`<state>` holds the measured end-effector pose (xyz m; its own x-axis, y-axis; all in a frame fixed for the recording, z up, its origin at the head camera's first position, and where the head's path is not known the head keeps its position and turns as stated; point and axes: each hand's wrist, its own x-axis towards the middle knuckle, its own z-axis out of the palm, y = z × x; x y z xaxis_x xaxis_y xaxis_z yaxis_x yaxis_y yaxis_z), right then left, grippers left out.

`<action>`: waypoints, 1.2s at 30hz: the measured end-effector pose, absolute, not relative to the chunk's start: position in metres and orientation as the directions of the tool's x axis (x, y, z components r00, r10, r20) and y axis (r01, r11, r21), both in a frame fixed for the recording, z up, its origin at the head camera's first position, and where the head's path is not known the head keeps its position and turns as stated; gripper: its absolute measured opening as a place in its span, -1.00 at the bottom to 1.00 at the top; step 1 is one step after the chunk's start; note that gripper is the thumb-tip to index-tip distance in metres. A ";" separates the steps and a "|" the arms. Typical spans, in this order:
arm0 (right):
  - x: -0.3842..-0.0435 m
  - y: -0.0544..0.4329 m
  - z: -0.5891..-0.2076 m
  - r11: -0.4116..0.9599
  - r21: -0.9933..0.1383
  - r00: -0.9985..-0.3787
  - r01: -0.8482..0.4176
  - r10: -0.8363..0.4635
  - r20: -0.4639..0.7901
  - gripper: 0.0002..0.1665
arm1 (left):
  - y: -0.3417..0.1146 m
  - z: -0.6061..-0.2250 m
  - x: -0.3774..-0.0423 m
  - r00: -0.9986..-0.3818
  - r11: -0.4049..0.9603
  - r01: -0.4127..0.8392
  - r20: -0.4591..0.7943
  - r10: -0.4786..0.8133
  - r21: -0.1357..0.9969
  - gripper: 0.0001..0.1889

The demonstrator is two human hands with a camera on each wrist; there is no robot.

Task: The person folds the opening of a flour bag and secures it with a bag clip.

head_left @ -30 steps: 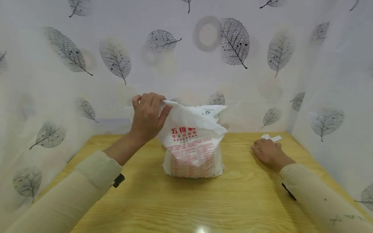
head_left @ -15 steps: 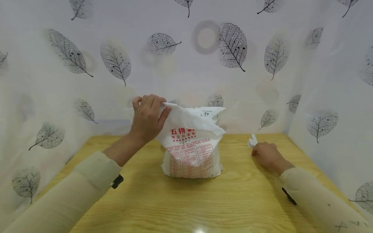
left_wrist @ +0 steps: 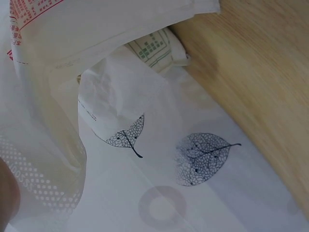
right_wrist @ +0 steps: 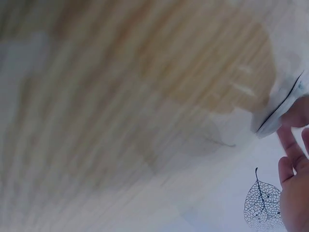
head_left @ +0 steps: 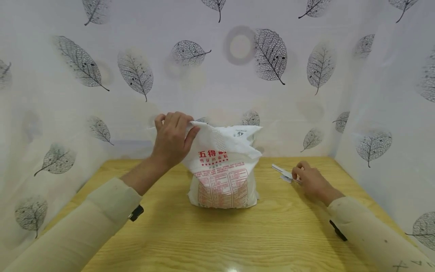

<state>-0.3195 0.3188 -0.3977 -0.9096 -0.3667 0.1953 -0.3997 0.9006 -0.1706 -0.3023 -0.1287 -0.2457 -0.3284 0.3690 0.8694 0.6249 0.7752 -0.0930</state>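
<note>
A white flour bag point(head_left: 222, 181) with red print stands upright on the table, its loose top creased and leaning over. My left hand point(head_left: 171, 138) grips the top left corner of the bag, thumb on the near side. In the left wrist view the bag point(left_wrist: 120, 29) shows its open folds, and one finger point(left_wrist: 7, 193) enters at the edge. To the right, apart from the bag, my right hand point(head_left: 312, 179) pinches a slim white bag clip point(head_left: 282, 171) by one end. The right wrist view shows the clip point(right_wrist: 280, 112) between thumb and fingers, blurred.
The wood-grain table point(head_left: 217, 238) extends around the bag. Behind it and at both sides hangs a pale curtain point(head_left: 217, 83) printed with dark leaves.
My right hand has lifted the bag clip from the table's right side and turned it, so it now points left toward the bag. The left hand and bag stay put.
</note>
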 end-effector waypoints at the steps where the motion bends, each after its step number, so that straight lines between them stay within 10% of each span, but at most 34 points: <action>1: -0.321 0.318 -0.398 0.902 -0.164 -0.910 -0.401 -0.370 0.189 -0.70 | -0.129 -0.246 -0.302 -0.329 0.776 0.624 0.869 0.369 -0.093 -0.72; 17: -0.332 0.300 -0.398 0.875 -0.023 -0.856 -0.483 -0.467 0.221 -0.70 | -0.123 -0.245 -0.301 -0.333 0.766 0.641 0.878 0.344 -0.057 -0.75; 36: -0.336 0.297 -0.391 0.890 -0.255 -0.923 -0.378 -0.339 0.182 -0.41 | -0.125 -0.245 -0.299 -0.319 0.764 0.640 0.875 0.363 -0.083 -0.75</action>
<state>-0.3359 0.2970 -0.3911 -0.9229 -0.3393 0.1822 -0.3777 0.8900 -0.2555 -0.2993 -0.1245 -0.2447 -0.3195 0.3632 0.8752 0.6400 0.7638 -0.0834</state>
